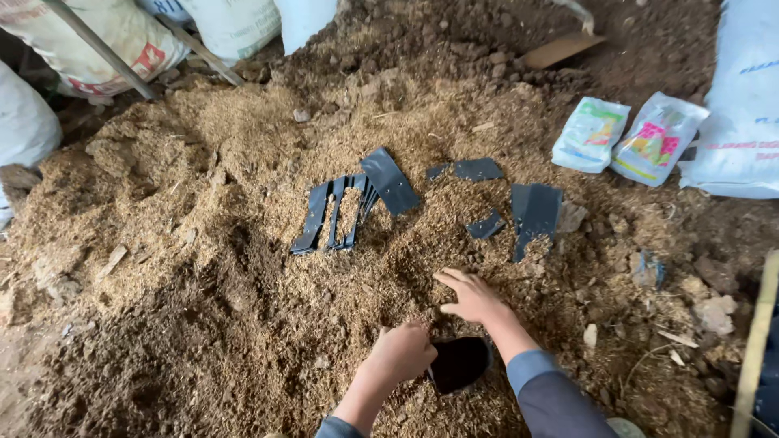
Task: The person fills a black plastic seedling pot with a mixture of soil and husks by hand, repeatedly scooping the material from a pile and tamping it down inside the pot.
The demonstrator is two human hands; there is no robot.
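Note:
My left hand [403, 353] grips the rim of an open black plastic bag [460, 362] that sits in a pile of tan husk and soil mix [243, 178]. My right hand [471, 297] lies flat on the mix just above the bag's mouth, fingers spread and pointing left. The inside of the bag is dark and I cannot see what it contains. Several flat black plastic bags [349, 207] lie fanned out on the pile further up, with more black bags [534, 212] to the right.
Two small printed packets [626, 138] lie at the upper right next to a large white sack [742, 113]. More sacks [122, 36] and a metal bar [101, 49] stand at the upper left. Dark soil [162, 357] spreads at lower left. Stones [714, 312] lie at right.

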